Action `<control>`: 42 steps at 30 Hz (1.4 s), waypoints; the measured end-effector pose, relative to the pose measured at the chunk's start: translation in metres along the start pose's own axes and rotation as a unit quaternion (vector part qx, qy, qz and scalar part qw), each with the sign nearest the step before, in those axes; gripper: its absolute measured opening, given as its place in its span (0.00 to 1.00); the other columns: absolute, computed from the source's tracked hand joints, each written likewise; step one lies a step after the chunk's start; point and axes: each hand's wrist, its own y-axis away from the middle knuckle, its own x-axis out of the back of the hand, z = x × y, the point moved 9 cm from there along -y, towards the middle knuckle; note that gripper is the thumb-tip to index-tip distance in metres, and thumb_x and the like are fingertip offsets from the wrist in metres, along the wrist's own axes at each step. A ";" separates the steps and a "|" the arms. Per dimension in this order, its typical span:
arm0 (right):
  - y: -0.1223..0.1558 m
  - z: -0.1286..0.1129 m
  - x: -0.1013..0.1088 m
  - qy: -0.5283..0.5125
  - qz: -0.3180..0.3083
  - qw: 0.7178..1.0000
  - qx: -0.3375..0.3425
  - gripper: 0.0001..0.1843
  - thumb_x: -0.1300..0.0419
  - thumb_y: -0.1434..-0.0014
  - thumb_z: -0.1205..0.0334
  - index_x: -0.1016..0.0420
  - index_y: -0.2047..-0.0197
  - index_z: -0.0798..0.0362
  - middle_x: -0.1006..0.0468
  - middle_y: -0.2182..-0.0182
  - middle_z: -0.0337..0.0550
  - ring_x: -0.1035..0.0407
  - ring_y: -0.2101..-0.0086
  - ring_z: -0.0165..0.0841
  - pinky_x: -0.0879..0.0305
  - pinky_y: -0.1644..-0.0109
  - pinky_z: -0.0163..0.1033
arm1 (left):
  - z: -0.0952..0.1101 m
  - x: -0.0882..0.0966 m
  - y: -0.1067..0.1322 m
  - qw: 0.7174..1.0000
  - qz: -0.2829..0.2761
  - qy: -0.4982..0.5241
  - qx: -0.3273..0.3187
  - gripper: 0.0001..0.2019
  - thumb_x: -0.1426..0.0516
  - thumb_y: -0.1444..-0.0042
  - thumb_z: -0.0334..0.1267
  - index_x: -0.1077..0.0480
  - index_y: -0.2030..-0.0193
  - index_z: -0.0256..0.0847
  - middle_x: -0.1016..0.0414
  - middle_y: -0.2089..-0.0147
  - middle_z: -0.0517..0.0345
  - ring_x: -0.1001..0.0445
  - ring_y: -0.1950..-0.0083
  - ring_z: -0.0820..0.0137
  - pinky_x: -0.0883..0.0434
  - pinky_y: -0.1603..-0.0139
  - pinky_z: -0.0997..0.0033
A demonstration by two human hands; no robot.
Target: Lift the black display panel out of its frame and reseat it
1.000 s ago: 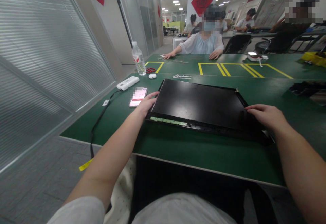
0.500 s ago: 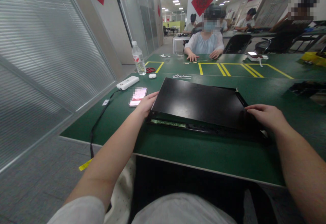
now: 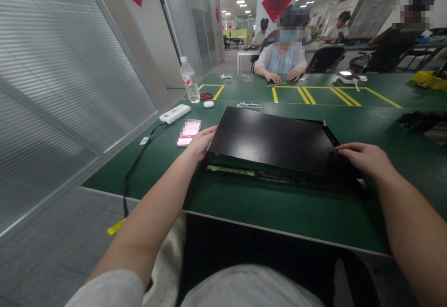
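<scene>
A flat black screen panel (image 3: 272,137) lies tilted over a black frame (image 3: 289,177) on the green table. Along the frame's near side a green circuit strip (image 3: 230,171) shows. My left hand (image 3: 202,143) grips the panel's left edge, its fingers partly hidden behind it. At the right edge, my right hand (image 3: 363,158) pinches the panel between thumb and fingers. Part of the frame under the panel is hidden.
Left of the panel are a phone (image 3: 189,133), a white power bank (image 3: 175,113) with a black strap, an earbud case (image 3: 208,104), red-handled scissors (image 3: 206,96) and a water bottle (image 3: 190,80). Beyond sits a person (image 3: 281,60) with both hands on a thin strip.
My hands and the panel have hardly moved. Across the table, the person's hand on the left of my view has shifted right along the thin strip.
</scene>
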 end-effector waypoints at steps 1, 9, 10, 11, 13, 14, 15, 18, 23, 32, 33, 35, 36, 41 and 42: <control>0.000 0.000 0.000 0.000 0.000 1.000 0.001 0.15 0.40 0.52 0.53 0.14 0.65 0.47 0.18 0.66 0.44 0.27 0.67 0.39 0.32 0.61 0.43 | 0.000 0.000 0.000 1.000 0.001 0.001 0.000 0.20 0.33 0.48 0.27 0.19 0.47 0.38 0.14 0.59 0.50 0.16 0.59 0.62 0.20 0.57 0.67; -0.002 0.004 -0.002 -0.014 -0.010 1.000 -0.007 0.15 0.39 0.53 0.53 0.14 0.64 0.46 0.17 0.65 0.44 0.27 0.66 0.40 0.31 0.61 0.44 | -0.003 0.004 -0.003 1.000 0.005 -0.005 0.003 0.22 0.29 0.52 0.29 0.19 0.47 0.38 0.14 0.62 0.50 0.16 0.62 0.62 0.20 0.60 0.68; -0.002 0.003 -0.002 -0.011 -0.009 1.000 -0.003 0.15 0.39 0.53 0.53 0.14 0.64 0.46 0.17 0.65 0.43 0.27 0.66 0.40 0.31 0.60 0.44 | -0.003 0.005 -0.004 1.000 0.006 -0.006 0.003 0.22 0.29 0.52 0.30 0.19 0.48 0.38 0.14 0.62 0.50 0.16 0.62 0.62 0.20 0.61 0.68; -0.002 0.003 -0.002 -0.008 -0.010 1.000 -0.002 0.15 0.39 0.53 0.53 0.14 0.64 0.46 0.17 0.65 0.43 0.27 0.65 0.40 0.31 0.60 0.44 | -0.004 0.005 -0.004 1.000 0.006 -0.008 0.003 0.21 0.29 0.52 0.30 0.19 0.49 0.37 0.14 0.63 0.49 0.16 0.63 0.63 0.20 0.61 0.69; -0.001 0.002 -0.002 -0.008 -0.012 1.000 -0.006 0.16 0.39 0.52 0.53 0.14 0.63 0.47 0.17 0.64 0.43 0.27 0.65 0.39 0.31 0.59 0.44 | -0.004 0.006 -0.005 1.000 0.008 -0.010 -0.001 0.19 0.29 0.52 0.29 0.18 0.51 0.36 0.15 0.64 0.49 0.17 0.65 0.64 0.21 0.63 0.70; 0.000 0.001 -0.001 -0.010 -0.012 1.000 -0.009 0.16 0.39 0.52 0.53 0.14 0.63 0.47 0.17 0.64 0.44 0.27 0.65 0.39 0.32 0.59 0.44 | -0.003 0.006 -0.005 1.000 0.008 -0.011 -0.004 0.18 0.30 0.52 0.29 0.18 0.52 0.36 0.15 0.64 0.50 0.17 0.66 0.65 0.21 0.64 0.70; 0.001 0.000 -0.001 -0.010 -0.012 1.000 -0.011 0.16 0.39 0.52 0.53 0.14 0.63 0.47 0.17 0.64 0.44 0.27 0.65 0.39 0.32 0.59 0.44 | -0.003 0.005 -0.004 1.000 0.007 -0.012 -0.008 0.17 0.30 0.51 0.28 0.18 0.53 0.36 0.15 0.65 0.51 0.17 0.66 0.65 0.21 0.64 0.70; 0.005 -0.003 0.001 -0.006 -0.011 1.000 -0.018 0.16 0.39 0.52 0.54 0.14 0.63 0.47 0.18 0.65 0.44 0.28 0.66 0.39 0.32 0.60 0.44 | 0.000 0.003 -0.002 1.000 0.006 -0.014 -0.016 0.16 0.33 0.50 0.27 0.18 0.52 0.37 0.15 0.65 0.52 0.17 0.65 0.65 0.21 0.65 0.71; 0.007 -0.004 0.002 -0.004 -0.017 0.999 -0.029 0.16 0.39 0.52 0.54 0.14 0.63 0.47 0.17 0.64 0.44 0.28 0.65 0.40 0.32 0.59 0.44 | 0.004 -0.002 -0.001 1.000 -0.004 0.008 -0.024 0.18 0.37 0.48 0.24 0.19 0.50 0.34 0.14 0.62 0.51 0.16 0.61 0.64 0.21 0.61 0.70; 0.003 -0.001 0.000 -0.007 -0.014 1.000 -0.016 0.15 0.39 0.52 0.53 0.14 0.63 0.46 0.17 0.66 0.44 0.27 0.67 0.40 0.32 0.63 0.44 | 0.021 -0.027 0.015 0.989 -0.108 0.078 -0.067 0.21 0.36 0.46 0.34 0.22 0.44 0.35 0.17 0.49 0.49 0.20 0.46 0.59 0.24 0.49 0.67; 0.004 -0.001 0.000 -0.005 -0.014 1.000 -0.017 0.15 0.39 0.52 0.53 0.14 0.63 0.46 0.17 0.66 0.44 0.27 0.67 0.40 0.32 0.63 0.44 | 0.022 -0.029 0.019 0.988 -0.114 0.076 -0.070 0.23 0.35 0.47 0.35 0.23 0.43 0.37 0.17 0.47 0.51 0.21 0.45 0.58 0.24 0.48 0.66; 0.005 -0.003 0.001 0.002 -0.014 1.000 -0.017 0.15 0.39 0.52 0.54 0.14 0.63 0.46 0.17 0.65 0.44 0.27 0.67 0.39 0.32 0.62 0.43 | 0.022 -0.030 0.024 0.987 -0.122 0.077 -0.070 0.26 0.35 0.49 0.35 0.24 0.40 0.41 0.19 0.44 0.53 0.22 0.43 0.57 0.24 0.48 0.66; 0.006 -0.005 0.002 0.004 -0.012 1.000 -0.015 0.15 0.39 0.52 0.54 0.14 0.64 0.46 0.17 0.65 0.44 0.27 0.67 0.39 0.32 0.62 0.43 | 0.022 -0.031 0.025 0.986 -0.127 0.079 -0.068 0.28 0.35 0.49 0.35 0.25 0.39 0.43 0.19 0.43 0.53 0.22 0.43 0.57 0.25 0.48 0.65; 0.006 -0.007 0.004 0.006 -0.007 1.000 -0.003 0.14 0.39 0.52 0.55 0.15 0.64 0.47 0.17 0.66 0.44 0.26 0.66 0.40 0.32 0.61 0.44 | 0.024 -0.037 0.029 0.979 -0.168 0.084 -0.076 0.32 0.37 0.53 0.32 0.27 0.37 0.43 0.20 0.42 0.53 0.22 0.45 0.57 0.25 0.51 0.67; 0.005 -0.006 0.003 0.003 -0.007 1.000 -0.003 0.15 0.38 0.52 0.54 0.15 0.63 0.47 0.17 0.66 0.44 0.26 0.66 0.40 0.32 0.61 0.44 | 0.024 -0.037 0.029 0.978 -0.172 0.083 -0.078 0.33 0.37 0.53 0.32 0.27 0.36 0.43 0.20 0.42 0.53 0.22 0.45 0.57 0.25 0.51 0.67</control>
